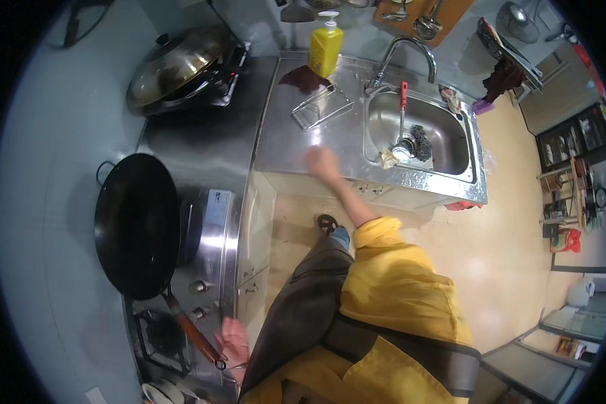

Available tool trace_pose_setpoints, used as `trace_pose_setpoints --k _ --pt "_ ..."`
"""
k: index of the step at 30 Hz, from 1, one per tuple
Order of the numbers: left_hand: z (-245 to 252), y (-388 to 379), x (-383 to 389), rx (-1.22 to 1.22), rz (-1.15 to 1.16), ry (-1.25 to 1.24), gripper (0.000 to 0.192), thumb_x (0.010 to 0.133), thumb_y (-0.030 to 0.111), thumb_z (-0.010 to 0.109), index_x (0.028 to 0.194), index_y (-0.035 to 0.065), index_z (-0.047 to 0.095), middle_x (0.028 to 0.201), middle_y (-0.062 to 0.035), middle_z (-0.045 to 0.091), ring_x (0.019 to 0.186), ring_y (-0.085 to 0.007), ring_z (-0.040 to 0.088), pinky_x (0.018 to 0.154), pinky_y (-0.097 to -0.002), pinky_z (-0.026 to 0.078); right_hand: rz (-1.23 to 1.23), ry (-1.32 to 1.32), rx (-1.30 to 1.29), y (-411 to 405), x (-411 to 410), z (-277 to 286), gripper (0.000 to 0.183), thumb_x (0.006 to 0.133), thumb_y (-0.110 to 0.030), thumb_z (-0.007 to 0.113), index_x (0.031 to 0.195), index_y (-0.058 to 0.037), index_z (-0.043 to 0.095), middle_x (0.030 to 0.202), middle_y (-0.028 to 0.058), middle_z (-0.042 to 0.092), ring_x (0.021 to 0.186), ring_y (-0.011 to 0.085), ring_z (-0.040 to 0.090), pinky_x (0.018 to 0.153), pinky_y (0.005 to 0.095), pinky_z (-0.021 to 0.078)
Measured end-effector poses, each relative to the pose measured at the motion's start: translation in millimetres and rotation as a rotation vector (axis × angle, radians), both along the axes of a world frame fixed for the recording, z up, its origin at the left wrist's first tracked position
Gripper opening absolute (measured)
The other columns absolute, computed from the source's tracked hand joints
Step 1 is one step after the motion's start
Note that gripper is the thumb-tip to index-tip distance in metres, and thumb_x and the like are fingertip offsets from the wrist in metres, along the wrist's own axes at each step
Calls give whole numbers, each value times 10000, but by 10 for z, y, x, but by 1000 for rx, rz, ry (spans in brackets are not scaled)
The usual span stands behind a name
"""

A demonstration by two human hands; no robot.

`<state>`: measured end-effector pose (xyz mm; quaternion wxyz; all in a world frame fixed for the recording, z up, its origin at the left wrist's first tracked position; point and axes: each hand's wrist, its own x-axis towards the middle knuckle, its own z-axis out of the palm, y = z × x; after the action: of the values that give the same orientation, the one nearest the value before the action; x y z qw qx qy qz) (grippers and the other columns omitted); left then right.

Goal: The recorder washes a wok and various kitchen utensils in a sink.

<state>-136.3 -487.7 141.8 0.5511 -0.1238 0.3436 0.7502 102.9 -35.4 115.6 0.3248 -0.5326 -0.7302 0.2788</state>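
My right hand (321, 164) is over the steel counter's front edge, blurred, its fingers not clearly seen. Behind it a wire rack (320, 108) lies near a yellow pump bottle (326, 48) and a dark red patch (303, 80). At the lower left, my left hand (233, 339) is beside the end of the wooden handle (197, 331) of a black wok (137, 227), with its fingers extended and nothing seen in them. The wok sits on the gas stove. A red-handled utensil (403, 101) and a dark scouring pad (421, 143) lie in the steel sink (447, 139).
A lidded pan (174, 68) sits on a cooker at the back left. A faucet (409, 43) arches over the sink. Bowls (164, 393) stand at the bottom left. Cabinet doors (256, 227) face my legs. Shelves with kitchen goods (560, 197) are at the far right.
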Motion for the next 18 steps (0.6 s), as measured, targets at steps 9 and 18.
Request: trace_pose_setpoints --k 9,18 --pt "-67 2772 846 -304 -563 481 315 838 266 533 1032 18 506 949 -96 565 859 -196 564 765 -314 464 -878 -150 -350 1832 2787 -894 429 640 -245 649 976 -7 527 941 224 573 920 363 545 797 394 429" --pt "-887 5484 1700 -734 -788 1855 682 636 336 715 1090 -81 422 985 -189 557 871 -318 558 742 -365 461 -632 240 56 2522 3259 -1726 239 734 -118 483 943 -4 503 789 240 563 770 426 533 679 458 415"
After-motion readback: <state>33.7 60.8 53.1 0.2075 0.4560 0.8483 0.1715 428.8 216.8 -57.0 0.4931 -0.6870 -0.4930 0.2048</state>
